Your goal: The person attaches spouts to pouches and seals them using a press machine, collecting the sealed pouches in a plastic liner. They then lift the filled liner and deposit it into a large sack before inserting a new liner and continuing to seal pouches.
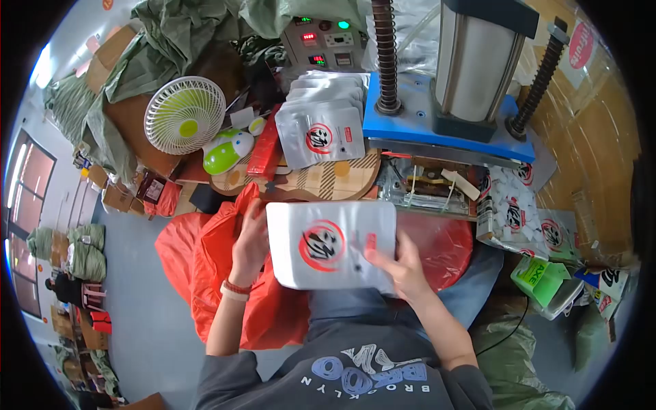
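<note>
In the head view, a person's right grip [403, 268] is closed on the right edge of a silver foil pouch [328, 249], its thumb laid across the printed face. The pouch is above the lap, at the near side of the bench, and bears a black character in a red ring. The left grip [251, 236] is at the pouch's left edge, blurred, with fingers raised; whether it pinches the foil cannot be told. A reddish band [236, 288] circles the left wrist.

Beyond the pouch, an overlapping stack of silver pouches [321, 123] with the same print lies on a plaid-patterned board [304, 183]. Just left of the stack are a red packet [265, 154] and a green-and-white desk fan [186, 116]. To the stack's right stands a press with a blue plate [403, 121], coil springs [387, 61] and a cylinder [478, 68]; behind the stack is a control box [314, 41] with lit displays.

Red plastic sheeting [205, 273] hangs below the left forearm. Right of the lap are a green AXE carton [538, 275] and a printed container [495, 222] of small white pieces.
</note>
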The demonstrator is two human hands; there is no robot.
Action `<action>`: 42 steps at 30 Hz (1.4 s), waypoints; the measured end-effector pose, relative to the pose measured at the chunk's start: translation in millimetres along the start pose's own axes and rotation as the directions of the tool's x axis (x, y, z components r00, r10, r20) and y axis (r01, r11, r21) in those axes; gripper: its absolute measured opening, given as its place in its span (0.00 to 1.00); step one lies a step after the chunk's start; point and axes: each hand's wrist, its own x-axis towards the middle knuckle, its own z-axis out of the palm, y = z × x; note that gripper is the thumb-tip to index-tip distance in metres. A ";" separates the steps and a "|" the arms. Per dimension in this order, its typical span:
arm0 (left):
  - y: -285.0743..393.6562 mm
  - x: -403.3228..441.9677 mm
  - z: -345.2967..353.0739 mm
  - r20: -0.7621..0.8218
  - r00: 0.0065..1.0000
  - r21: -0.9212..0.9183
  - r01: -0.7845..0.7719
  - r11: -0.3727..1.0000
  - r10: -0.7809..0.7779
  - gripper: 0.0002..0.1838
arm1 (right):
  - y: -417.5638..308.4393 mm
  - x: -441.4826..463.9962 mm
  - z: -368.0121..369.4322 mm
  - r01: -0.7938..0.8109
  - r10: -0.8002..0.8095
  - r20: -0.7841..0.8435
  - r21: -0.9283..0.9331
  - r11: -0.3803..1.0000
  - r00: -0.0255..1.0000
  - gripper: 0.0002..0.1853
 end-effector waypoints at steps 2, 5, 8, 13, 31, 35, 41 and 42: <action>0.2 9.8 -7.8 0.170 0.982 -0.299 0.126 0.946 -0.077 0.33 | 7.5 31.8 13.3 0.200 -0.191 0.066 -0.180 0.963 0.979 0.28; 14.6 54.7 31.4 -0.173 0.982 0.271 -0.028 0.962 0.078 0.28 | 12.2 87.6 18.2 0.340 -0.321 0.114 -0.268 0.901 0.940 0.31; -10.8 124.0 23.5 -0.175 0.885 0.531 -0.284 0.798 0.432 0.24 | 13.4 128.4 18.5 0.076 -0.189 -0.086 -0.695 0.715 0.978 0.36; -58.9 198.0 -8.8 -0.041 0.585 0.940 -0.253 0.230 0.810 0.31 | 57.9 23.6 -2.4 0.361 -0.115 0.342 -0.873 0.328 0.933 0.34; -34.3 171.0 97.3 0.289 0.780 0.933 -0.099 -0.346 0.555 0.47 | -125.0 -85.5 -149.5 -0.185 -0.417 -0.373 -0.886 0.425 0.829 0.15; -95.7 213.5 83.6 0.338 0.835 0.884 -0.124 -0.451 0.434 0.49 | -124.5 -38.7 -214.5 -0.228 -0.619 -0.214 -0.972 0.057 0.755 0.19; -88.2 207.5 81.5 0.383 0.866 0.892 -0.255 -0.374 0.322 0.50 | -108.7 -11.5 -225.9 -0.321 -0.469 -0.174 -0.912 -0.254 0.866 0.17; -90.0 208.6 81.4 0.363 0.876 0.902 -0.246 -0.354 0.317 0.49 | -108.6 -9.2 -221.3 -0.328 -0.499 -0.199 -0.927 -0.185 0.843 0.16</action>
